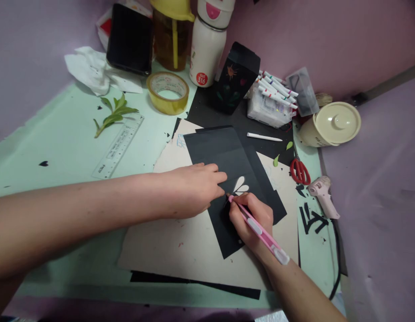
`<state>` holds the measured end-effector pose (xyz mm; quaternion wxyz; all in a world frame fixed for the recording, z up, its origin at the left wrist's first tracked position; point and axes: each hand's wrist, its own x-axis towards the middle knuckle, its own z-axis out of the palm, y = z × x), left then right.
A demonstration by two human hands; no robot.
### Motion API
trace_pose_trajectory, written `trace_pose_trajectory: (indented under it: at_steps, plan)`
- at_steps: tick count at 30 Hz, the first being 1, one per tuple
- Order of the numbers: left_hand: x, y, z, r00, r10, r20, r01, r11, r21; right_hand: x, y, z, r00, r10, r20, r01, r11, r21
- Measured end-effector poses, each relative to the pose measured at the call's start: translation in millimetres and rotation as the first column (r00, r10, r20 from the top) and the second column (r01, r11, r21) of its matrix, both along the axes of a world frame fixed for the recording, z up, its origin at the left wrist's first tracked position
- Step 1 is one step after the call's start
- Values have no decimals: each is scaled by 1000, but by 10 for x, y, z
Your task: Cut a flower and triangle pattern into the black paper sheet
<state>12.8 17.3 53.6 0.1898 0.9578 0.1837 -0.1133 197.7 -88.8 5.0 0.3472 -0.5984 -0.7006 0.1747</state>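
A sheet of black paper (214, 150) lies on pale cardboard (160, 246), with a few white petal-shaped openings (240, 184) near its middle. My left hand (194, 190) rests flat on the paper, its fingers stretched out and somewhat apart, holding nothing. In my right hand (254, 214) is a slim pink craft knife (261, 230), gripped like a pen. Its tip meets the black paper just below the petal shapes, close to my left fingertips. The blade itself is too small to make out.
Left of the cardboard lie a clear ruler (118, 145), a leafy sprig (115, 114) and a tape roll (169, 94). Bottles, a black box (239, 76) and markers (277, 91) stand behind. Red-handled scissors (300, 171), a glue gun (324, 196) and black scraps (312, 220) are right.
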Motion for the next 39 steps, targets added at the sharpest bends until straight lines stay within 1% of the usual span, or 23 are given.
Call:
trace_pose_trajectory:
  at_steps: [4, 10, 18, 25, 29, 34, 36, 39]
  plan:
    - [-10, 2, -21, 999, 22, 46, -22, 1000, -2, 8, -3, -21, 1000, -16, 7, 16, 1000, 1]
    - [-5, 1, -12, 1000, 11, 8, -11, 1000, -1, 13, -6, -27, 1000, 11, -7, -11, 1000, -3]
    - [-9, 1, -2, 1000, 11, 4, -11, 1000, -6, 26, 9, -40, 993, 120, -20, -119, 992, 40]
    - [-3, 2, 6, 1000, -3, -24, 3, 1000, -1, 41, 14, -56, 983, 184, 6, -184, 979, 86]
    - [-5, -1, 12, 1000, -8, -26, 8, 1000, 8, 57, 20, -48, 978, 206, 34, -208, 976, 69]
    - [-8, 3, 7, 999, -16, -34, 16, 1000, 7, 88, 38, -63, 969, 248, -3, -246, 964, 103]
    - [-8, 4, 6, 1000, -13, -28, 13, 1000, 2, 100, 35, -76, 970, 240, -36, -235, 967, 103]
    - [-8, 3, 0, 1000, -9, -16, 9, 1000, 0, 106, 17, -86, 978, 153, -143, -145, 987, 64]
